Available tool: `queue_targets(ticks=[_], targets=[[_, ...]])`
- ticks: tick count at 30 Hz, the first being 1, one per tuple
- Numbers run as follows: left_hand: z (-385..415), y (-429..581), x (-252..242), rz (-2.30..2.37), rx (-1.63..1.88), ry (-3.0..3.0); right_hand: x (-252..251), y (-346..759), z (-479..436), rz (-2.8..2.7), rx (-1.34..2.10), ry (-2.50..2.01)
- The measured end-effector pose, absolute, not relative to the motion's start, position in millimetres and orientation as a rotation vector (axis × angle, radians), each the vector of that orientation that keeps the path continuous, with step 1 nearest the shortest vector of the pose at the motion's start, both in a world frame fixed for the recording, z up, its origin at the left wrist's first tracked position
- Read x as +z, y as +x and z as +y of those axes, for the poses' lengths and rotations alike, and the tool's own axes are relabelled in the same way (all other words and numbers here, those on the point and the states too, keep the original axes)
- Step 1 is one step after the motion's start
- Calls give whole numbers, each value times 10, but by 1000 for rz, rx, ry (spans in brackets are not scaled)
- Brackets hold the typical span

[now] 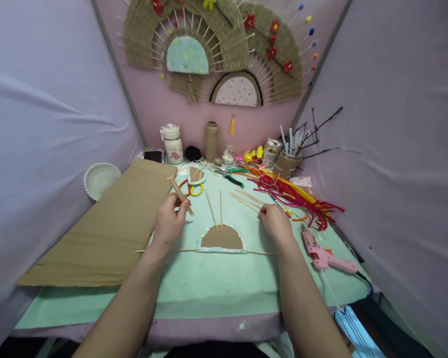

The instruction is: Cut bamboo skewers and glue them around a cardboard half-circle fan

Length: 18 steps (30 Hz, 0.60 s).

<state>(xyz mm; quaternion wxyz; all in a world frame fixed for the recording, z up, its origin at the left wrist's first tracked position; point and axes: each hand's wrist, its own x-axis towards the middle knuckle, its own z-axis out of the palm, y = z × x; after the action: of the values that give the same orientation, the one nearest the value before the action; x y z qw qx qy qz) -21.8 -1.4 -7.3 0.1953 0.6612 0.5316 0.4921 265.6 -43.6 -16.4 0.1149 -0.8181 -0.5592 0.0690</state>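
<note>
A small bunch of thin wooden sticks (180, 195) is gripped in my left hand (170, 221), held above the left part of the table. My right hand (277, 223) is closed at the near ends of several more wooden sticks (245, 198), which spread out to the left; how many it pinches is hidden. Between my hands lies a half-round cardboard piece (222, 237) with a patterned fabric edge. Two sticks (221, 209) rise from its curved top, and others stick out sideways along its straight bottom edge.
A cardboard sheet (97, 233) covers the table's left. At right lie a pink glue gun (326, 259) and red and yellow fuzzy stems (302, 196). Pliers (233, 180), scissors (196, 190), a twine spool (211, 141) and a white bottle (172, 144) stand or lie behind.
</note>
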Motion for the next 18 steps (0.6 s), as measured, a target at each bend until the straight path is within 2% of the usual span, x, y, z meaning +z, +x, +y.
queue_targets(ticks=[18], targets=[[-28,-210,-86,1480,1352,1914,-267,2704,-362,-1636,225,-2420]])
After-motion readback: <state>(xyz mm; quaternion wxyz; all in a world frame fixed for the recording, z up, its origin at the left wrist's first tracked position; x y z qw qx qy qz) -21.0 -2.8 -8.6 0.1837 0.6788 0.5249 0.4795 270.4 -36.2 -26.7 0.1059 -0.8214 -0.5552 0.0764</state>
